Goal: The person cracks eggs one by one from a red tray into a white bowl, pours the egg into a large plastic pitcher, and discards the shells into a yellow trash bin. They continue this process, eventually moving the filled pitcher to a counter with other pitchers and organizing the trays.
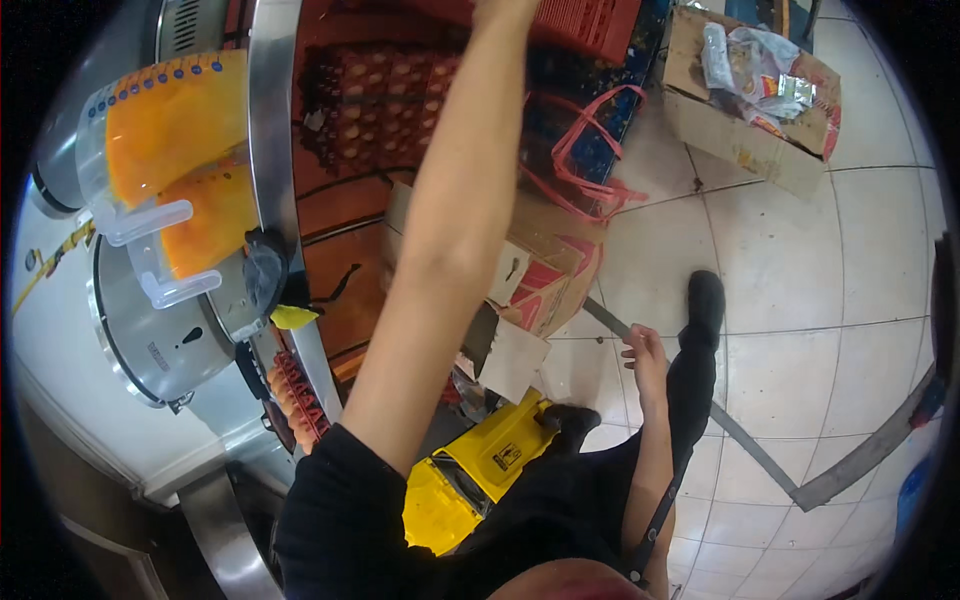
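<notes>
My left forearm (465, 180) reaches up past the top edge, so the hand itself is out of view. Beneath and beside that arm lie red plastic egg trays (390, 105) and a red plastic crate (585, 26). My right hand (645, 349) hangs above the tiled floor, fingers loosely bent and apart, holding nothing. Pink plastic twine (577, 157) trails over a dark blue speckled surface between the arm and the floor. An opened cardboard box (566, 262) stands below it.
Two clear containers of orange liquid (176, 127) and a steel pot (161, 322) stand at left, beyond a metal edge (274, 112). Brown eggs (289, 397) sit on a red tray. A yellow plastic bin (480, 465) is near my feet; a cardboard box (750, 135) holds wrappers.
</notes>
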`<state>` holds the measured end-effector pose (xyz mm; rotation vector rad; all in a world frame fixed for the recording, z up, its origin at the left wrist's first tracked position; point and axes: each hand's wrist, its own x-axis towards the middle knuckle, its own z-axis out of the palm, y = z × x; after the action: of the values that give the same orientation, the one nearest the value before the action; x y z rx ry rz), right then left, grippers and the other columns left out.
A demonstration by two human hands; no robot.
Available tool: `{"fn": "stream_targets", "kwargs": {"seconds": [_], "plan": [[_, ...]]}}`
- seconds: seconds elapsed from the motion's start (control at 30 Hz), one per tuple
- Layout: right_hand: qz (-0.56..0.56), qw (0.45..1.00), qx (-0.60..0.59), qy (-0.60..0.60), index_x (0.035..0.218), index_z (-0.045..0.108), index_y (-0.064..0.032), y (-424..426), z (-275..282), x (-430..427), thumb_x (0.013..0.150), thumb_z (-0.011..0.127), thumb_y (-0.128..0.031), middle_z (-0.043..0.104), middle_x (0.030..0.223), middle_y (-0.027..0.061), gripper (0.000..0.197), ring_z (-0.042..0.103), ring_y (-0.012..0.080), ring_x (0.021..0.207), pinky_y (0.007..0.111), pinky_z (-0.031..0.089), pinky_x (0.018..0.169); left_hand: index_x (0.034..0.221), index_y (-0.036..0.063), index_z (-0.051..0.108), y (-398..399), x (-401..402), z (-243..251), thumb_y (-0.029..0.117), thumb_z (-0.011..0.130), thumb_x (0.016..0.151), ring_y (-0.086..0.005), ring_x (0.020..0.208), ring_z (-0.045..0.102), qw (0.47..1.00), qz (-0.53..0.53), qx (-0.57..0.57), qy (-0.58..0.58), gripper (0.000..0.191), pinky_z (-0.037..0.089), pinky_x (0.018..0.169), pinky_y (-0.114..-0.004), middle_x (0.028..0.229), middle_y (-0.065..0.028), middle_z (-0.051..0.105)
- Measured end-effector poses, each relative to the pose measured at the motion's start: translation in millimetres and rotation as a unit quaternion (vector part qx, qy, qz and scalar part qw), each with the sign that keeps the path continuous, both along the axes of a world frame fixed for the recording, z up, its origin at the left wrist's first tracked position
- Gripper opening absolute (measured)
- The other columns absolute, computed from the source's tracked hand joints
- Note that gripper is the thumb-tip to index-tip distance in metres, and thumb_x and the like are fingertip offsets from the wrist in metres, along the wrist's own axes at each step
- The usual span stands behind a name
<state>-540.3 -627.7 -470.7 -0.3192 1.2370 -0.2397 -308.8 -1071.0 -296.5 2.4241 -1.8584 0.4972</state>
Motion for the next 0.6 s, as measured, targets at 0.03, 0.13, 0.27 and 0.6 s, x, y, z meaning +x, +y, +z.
{"fn": "stream_targets", "kwargs": {"seconds": [0.03,0.13,0.27,0.6], "plan": [[0.014,1.0,-0.004,-0.002,0.119,0.059,-0.0083,0,1,0,0.098,0.055,-0.039,0.065,0.103,0.0068,0.037,0.061,0.0138,0.08,0.028,0.048,0.068,0.151,0.0087,0.03,9,-3,-10,0.025,0.063,0.09,-0.0417,0.147,0.011,1.0,0.006,0.005,-0.006,0.072,0.005,0.117,-0.06,0.16,-0.015,0.02],[0.004,1.0,0.017,-0.005,0.12,0.058,-0.0067,0,5,0,0.097,0.056,-0.04,0.064,0.103,0.0077,0.04,0.061,0.0154,0.082,0.029,0.049,0.071,0.153,0.0094,0.023,47,-21,-60,0.032,0.064,0.089,-0.0421,0.148,0.0,0.988,-0.058,-0.127,0.072,0.08,0.0,0.116,-0.06,0.161,-0.016,0.012],[-0.022,0.999,0.042,0.008,0.119,0.058,-0.0055,-4,6,-1,0.096,0.057,-0.042,0.064,0.103,0.0088,0.043,0.061,0.0168,0.085,0.031,0.049,0.072,0.128,0.0006,0.055,177,-80,-177,0.018,0.069,0.081,-0.0388,0.13,0.045,0.918,-0.055,-0.097,0.38,0.052,0.034,0.108,-0.05,0.127,-0.0222,0.058],[-0.122,0.984,0.056,0.113,0.118,0.057,-0.0076,6,-10,0,0.093,0.061,-0.032,0.062,0.106,0.0089,0.035,0.062,0.018,0.082,0.031,0.047,0.069,0.116,-0.0016,0.063,502,-93,-162,0.008,0.06,0.095,-0.0192,0.101,0.067,0.755,0.206,0.118,0.612,0.023,0.052,0.087,-0.029,0.107,-0.0153,0.069]]}}
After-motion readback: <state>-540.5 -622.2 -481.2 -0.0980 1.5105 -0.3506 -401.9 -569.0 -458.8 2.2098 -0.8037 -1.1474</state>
